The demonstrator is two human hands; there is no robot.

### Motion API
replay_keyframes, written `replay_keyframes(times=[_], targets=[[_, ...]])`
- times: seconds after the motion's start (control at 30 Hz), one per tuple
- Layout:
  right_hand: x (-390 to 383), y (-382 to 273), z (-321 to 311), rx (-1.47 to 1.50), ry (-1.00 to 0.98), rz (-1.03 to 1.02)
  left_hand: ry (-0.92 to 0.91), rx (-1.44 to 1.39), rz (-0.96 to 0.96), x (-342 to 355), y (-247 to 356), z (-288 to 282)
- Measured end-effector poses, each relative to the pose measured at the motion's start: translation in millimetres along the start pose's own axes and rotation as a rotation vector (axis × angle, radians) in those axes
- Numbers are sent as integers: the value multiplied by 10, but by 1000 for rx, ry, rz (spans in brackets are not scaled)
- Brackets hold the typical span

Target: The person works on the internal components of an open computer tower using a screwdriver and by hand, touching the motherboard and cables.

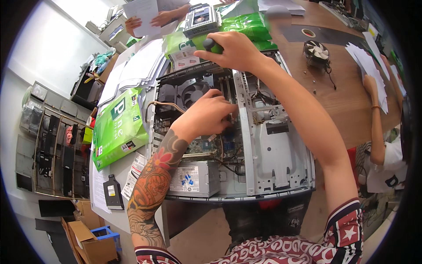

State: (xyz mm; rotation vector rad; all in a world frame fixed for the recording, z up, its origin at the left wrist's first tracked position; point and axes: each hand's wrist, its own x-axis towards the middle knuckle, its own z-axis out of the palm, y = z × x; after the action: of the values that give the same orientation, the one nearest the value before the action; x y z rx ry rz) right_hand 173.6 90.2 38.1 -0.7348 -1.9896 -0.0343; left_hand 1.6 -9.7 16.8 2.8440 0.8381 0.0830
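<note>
At your far left, a green-and-white wrapped paper pack (118, 127) lies beside the work, apparently put aside to leave the middle free; a flat black plastic part (113, 192) lies nearer you. Next is the open silver-grey metal computer case (249, 167), directly in front of you. It lies flat with its open side up, presumably to give you access from above. Its silver box-shaped power supply (193, 178) sits at the near left corner. Your left hand (209, 112) reaches inside, fingers bent downward, possibly to steady a part; the fingertips are blurred, so whether they grip anything cannot be told. Above the far edge, a dark-grey-and-green screwdriver handle (212, 45) is wrapped by your right hand (235, 50). The handle's long axis slants from upper left to lower right, dark butt end at the upper left. The shaft is hidden; where the tip points cannot be confirmed. A grey metal bracket plate (277, 154) fills the case's right side. On the brown wooden desk (345, 119) at right, a black cooler with white fan blades (316, 52) stands well apart, likely parked clear of your arm.
</note>
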Motion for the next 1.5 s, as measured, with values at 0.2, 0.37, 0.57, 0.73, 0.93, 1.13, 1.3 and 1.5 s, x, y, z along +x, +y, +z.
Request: replay_keyframes(times=[0.2, 0.37, 0.57, 0.73, 0.93, 1.13, 1.3, 1.5], targets=[[-1, -13, -18, -21, -16, 19, -6, 82, 23, 5, 8, 62], [28, -128, -117, 17, -31, 25, -48, 38, -15, 33, 66, 20], [3, -141, -97, 58, -44, 60, -33, 17, -3, 42, 26, 129], [-13, -156, -76, 14, -33, 14, -136, 93, 6, 81, 91, 41], [-7, -167, -89, 46, -74, 36, -42, 61, 17, 13, 45, 141], [-4, -159, -97, 50, -66, 51, -65, 145, 0, 1, 78, 56], [-1, -210, -125, 47, -69, 43, -41, 179, 2, -28, 60, 89], [15, -193, -93, 47, -67, 49, -92, 219, 15, -37, 44, 53]])
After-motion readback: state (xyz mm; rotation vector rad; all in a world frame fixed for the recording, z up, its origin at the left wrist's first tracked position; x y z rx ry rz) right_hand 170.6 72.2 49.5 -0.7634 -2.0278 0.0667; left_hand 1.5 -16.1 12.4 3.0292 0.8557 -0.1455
